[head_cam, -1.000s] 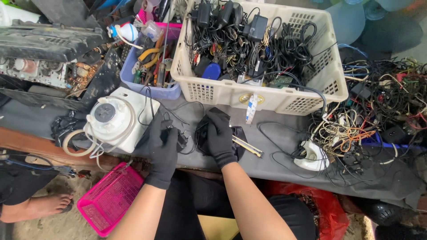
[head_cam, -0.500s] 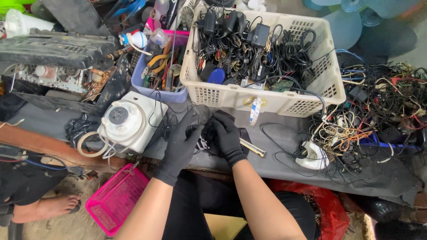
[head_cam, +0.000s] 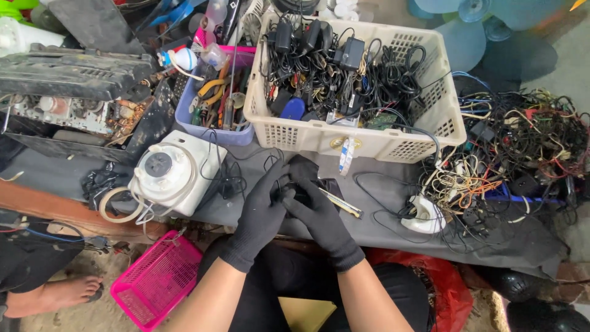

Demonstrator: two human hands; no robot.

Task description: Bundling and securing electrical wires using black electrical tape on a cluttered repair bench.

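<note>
Both my hands wear black gloves and meet over the grey-covered table. My left hand and my right hand close together around a small black device with a thin black cable running off toward the left. The device is mostly hidden by my fingers. A yellow-handled tool lies just right of my right hand. A white round-fronted appliance sits to the left of my left hand.
A cream plastic basket full of black chargers and cables stands behind my hands. A blue tub holds pliers and tools. A tangle of wires fills the right side. A pink basket sits on the floor, near another person's bare foot.
My hands have drawn closer together around the small black device, and the view has shifted slightly so the table contents sit further right.
</note>
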